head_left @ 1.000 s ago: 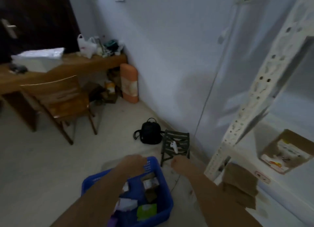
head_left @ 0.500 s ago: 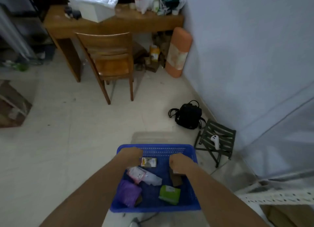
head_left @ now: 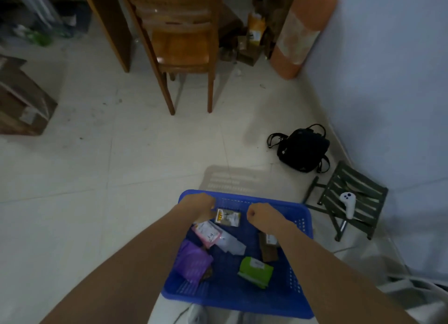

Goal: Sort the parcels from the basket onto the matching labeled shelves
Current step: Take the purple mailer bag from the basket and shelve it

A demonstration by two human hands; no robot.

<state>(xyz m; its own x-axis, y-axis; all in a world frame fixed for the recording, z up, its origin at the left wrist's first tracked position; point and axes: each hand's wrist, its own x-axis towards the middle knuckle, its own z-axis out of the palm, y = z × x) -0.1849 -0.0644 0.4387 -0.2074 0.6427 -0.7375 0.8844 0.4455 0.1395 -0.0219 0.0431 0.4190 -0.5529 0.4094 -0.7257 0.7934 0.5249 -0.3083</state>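
Your blue basket (head_left: 232,297) sits on the floor at lower centre of the frame, with both your arms reaching into it.

Writing: the pink-edged parcel (head_left: 208,233) carries a handwritten mark that looks like "3-4"; the small carton (head_left: 228,217) at the basket's far wall has a yellow-and-black label too blurred to read. Labels on the other parcels are illegible.

Count: six parcels show in the basket: the carton, the pink-edged one, a white envelope (head_left: 234,245), a purple pouch (head_left: 192,263), a green packet (head_left: 255,271) and a brown box (head_left: 268,248) partly under your right forearm.

Your left hand (head_left: 197,206) is curled at the far rim, just left of the carton; whether it grips the rim or the carton cannot be told. Your right hand (head_left: 261,216) is balled into a fist just right of the carton, holding nothing visible.

Against half a second ago, the view has tilted down and closer: the tabletop has left the frame, only the chair (head_left: 181,45) remains at top centre, and both hands keep their places at the far rim. One black bag (head_left: 303,150) and one stool (head_left: 351,200) bearing one white controller (head_left: 348,203) stand at right.
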